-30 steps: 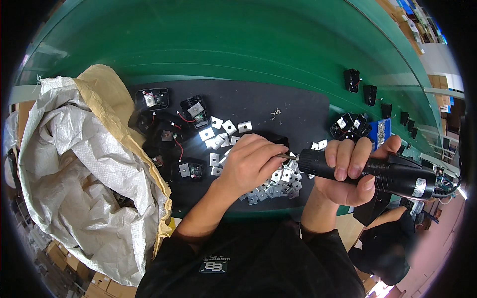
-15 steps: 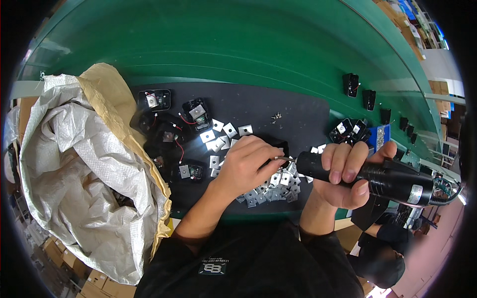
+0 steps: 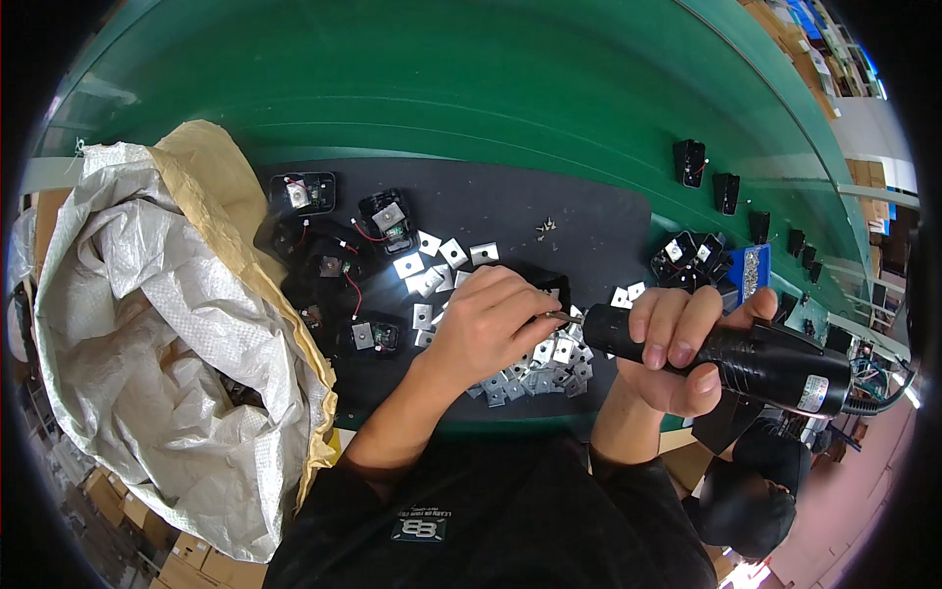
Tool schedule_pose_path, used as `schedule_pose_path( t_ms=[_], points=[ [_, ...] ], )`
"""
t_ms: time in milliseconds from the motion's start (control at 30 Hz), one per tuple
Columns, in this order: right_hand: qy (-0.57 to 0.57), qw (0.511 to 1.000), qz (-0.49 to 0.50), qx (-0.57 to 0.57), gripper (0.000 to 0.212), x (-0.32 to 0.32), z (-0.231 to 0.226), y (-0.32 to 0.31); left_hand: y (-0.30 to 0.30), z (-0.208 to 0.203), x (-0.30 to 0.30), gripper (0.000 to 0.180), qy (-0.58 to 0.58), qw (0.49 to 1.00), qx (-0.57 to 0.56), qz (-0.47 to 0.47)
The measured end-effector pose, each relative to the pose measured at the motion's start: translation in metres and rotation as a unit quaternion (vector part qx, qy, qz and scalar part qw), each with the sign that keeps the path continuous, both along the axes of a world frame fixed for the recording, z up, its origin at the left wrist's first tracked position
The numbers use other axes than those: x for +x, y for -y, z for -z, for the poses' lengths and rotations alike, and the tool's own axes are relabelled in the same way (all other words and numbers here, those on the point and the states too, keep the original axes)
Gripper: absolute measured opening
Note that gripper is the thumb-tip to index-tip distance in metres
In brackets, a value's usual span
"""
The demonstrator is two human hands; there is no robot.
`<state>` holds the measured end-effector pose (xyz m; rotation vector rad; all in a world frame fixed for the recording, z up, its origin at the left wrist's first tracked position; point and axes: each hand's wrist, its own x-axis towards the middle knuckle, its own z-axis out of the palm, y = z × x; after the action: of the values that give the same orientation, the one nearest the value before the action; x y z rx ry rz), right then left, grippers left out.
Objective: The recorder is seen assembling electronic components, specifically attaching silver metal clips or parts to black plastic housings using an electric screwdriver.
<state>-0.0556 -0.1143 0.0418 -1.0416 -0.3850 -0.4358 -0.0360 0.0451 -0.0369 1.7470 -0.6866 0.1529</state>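
My right hand (image 3: 677, 344) is wrapped around a black electric screwdriver (image 3: 775, 370), held nearly level with its bit pointing left. Thumb and fingers of my left hand (image 3: 496, 319) are pinched together at the tip of the bit (image 3: 564, 316); whatever small thing they hold is hidden. Below and around the left hand lies a pile of square metal plates (image 3: 540, 378), each with a hole. More loose plates (image 3: 429, 282) are spread left of the hand. A black part behind the fingertips is mostly covered.
Black housings with circuit boards and red wires (image 3: 390, 221) stand on the dark mat (image 3: 471, 196). Small screws (image 3: 546, 229) lie farther back. A white woven sack (image 3: 177, 344) fills the left. At right are a blue bin (image 3: 753, 270) and black cases (image 3: 726, 193) on the green surface.
The screwdriver has shifted very slightly left, its bit still at my left fingertips. Both hands keep their hold. At lower right, another person has moved a little.
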Motion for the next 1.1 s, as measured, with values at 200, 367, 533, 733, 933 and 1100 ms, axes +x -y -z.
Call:
schedule_pose_path(
  t_ms=[200,367,533,733,933,1100],
  points=[
    [-0.019,0.999,0.017,0.027,0.071,-0.006,0.009,0.001,0.002,0.003,0.0,0.02,0.035,0.999,0.035,-0.001],
    [-0.024,0.998,0.041,0.028,0.066,-0.008,0.017,0.004,-0.004,-0.016,0.005,0.056,0.032,0.992,0.117,0.033],
    [-0.046,0.995,0.094,0.0,0.06,-0.014,0.022,0.003,-0.007,-0.011,0.002,0.087,-0.015,0.964,0.249,0.087],
    [-0.038,0.994,0.097,-0.019,0.058,-0.011,0.03,0.0,0.0,0.001,0.003,0.081,-0.019,0.971,0.221,0.089],
    [-0.051,0.994,0.097,-0.025,0.057,-0.008,0.033,-0.001,0.001,0.0,0.004,0.079,-0.016,0.976,0.202,0.076],
    [-0.042,0.995,0.078,-0.034,0.055,-0.007,0.042,0.002,0.003,0.004,0.004,0.078,-0.013,0.977,0.201,0.066]
  ],
)
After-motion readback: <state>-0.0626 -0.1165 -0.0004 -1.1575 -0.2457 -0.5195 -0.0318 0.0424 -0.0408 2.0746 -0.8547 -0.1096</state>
